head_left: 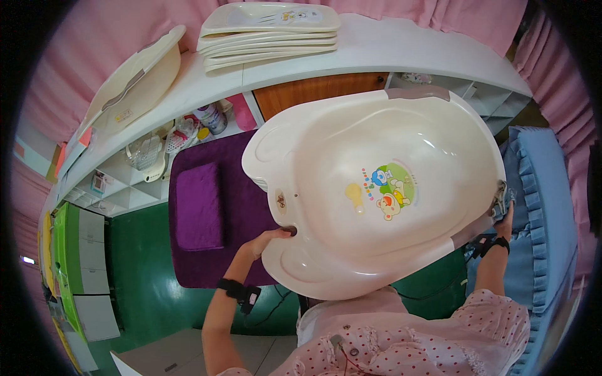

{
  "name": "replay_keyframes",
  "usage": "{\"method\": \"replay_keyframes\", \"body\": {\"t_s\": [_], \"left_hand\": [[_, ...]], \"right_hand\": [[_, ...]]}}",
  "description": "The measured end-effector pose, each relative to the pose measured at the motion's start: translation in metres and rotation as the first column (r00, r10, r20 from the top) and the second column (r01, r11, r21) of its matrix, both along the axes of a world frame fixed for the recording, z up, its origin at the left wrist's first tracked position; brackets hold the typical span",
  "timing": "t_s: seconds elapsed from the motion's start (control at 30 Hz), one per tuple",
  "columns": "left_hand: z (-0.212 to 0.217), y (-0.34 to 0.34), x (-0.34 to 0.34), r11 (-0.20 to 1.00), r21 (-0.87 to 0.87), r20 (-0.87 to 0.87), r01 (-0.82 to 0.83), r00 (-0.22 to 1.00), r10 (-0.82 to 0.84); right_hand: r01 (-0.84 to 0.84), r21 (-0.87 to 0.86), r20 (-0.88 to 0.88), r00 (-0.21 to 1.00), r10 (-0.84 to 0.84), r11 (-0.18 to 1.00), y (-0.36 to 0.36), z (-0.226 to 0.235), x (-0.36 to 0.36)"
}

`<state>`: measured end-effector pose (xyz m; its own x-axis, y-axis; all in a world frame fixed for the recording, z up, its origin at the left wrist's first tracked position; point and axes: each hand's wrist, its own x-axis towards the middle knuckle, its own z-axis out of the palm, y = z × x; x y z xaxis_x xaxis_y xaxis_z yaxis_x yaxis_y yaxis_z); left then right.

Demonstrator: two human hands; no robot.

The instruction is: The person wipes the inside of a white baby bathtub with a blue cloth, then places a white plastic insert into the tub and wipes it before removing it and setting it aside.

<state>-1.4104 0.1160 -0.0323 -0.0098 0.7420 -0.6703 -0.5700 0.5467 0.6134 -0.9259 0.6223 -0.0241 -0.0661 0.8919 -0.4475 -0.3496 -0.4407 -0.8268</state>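
Observation:
A large cream baby bathtub (439,150) is held up in front of my body, its hollow inside facing me. Cartoon animals are printed on its floor beside a yellow patch. My left hand (271,240) grips the notch in the tub's left end, with the fingertips partly hidden at the rim. At the opposite end, my right hand (505,216) is closed at the rim, its fingers partly hidden. Next to the right hand's fingers shows a small greyish, crumpled-looking thing (500,199) that I cannot make out. Black bands with small devices circle both wrists.
Behind the tub runs a white counter (370,50) bearing a stack of cream tubs or trays (269,44) and another tub (141,81) on its side. A purple-covered bed (251,182) with a purple cushion (199,207) is at left, a blue frilled bed (545,219) at right.

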Motion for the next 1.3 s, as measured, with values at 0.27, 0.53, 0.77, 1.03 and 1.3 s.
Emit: {"method": "replay_keyframes", "body": {"t_s": [0.27,0.53,0.77,1.03,1.3], "left_hand": [[0.006,0.006,0.007,0.998,0.045,-0.01,0.036,0.999,-0.036],[-0.011,-0.061,-0.002,0.988,-0.147,-0.195,-0.044,0.981,0.015],[-0.037,-0.239,-0.006,0.959,-0.065,-0.371,-0.277,0.898,0.234],[-0.046,-0.409,-0.009,0.661,-0.021,-0.379,-0.75,0.618,0.689],[-0.094,-0.494,-0.015,0.514,-0.157,-0.243,-0.843,0.537,0.808]], "right_hand": [[-0.09,0.112,0.062,0.995,0.083,0.99,0.018,-0.02,0.041],[-0.295,0.461,0.886,0.21,-0.414,0.837,0.013,-0.023,-0.031],[-0.909,-0.043,0.99,0.019,0.143,0.415,-0.177,-0.003,-0.175],[-0.818,-0.034,0.51,0.48,0.714,0.575,-0.352,0.041,-0.293],[-0.907,0.12,0.984,0.054,-0.172,0.404,-0.438,0.059,-0.333]]}}
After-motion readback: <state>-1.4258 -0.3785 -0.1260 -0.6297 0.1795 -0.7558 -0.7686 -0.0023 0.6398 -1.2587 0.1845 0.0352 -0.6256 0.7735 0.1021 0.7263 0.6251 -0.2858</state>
